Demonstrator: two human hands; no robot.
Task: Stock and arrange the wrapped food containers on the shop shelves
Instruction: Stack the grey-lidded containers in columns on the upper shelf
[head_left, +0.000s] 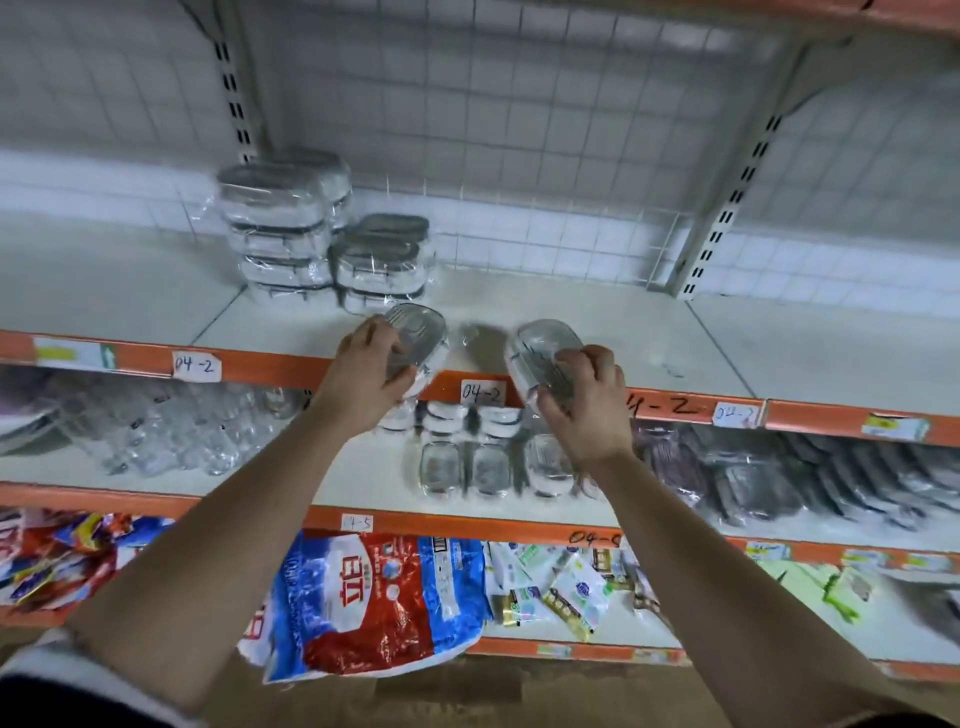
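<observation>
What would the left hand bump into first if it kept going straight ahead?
Probably the shorter stack of wrapped containers, just beyond. The left hand and the wrapped container it grips point toward it, though depth is hard to judge.

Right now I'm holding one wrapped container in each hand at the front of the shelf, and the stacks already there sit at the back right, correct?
No. The head view shows the stacks at the back left of the shelf, not the back right. The rest holds: the left hand grips the left container and the right hand the right container, at the front.
</observation>
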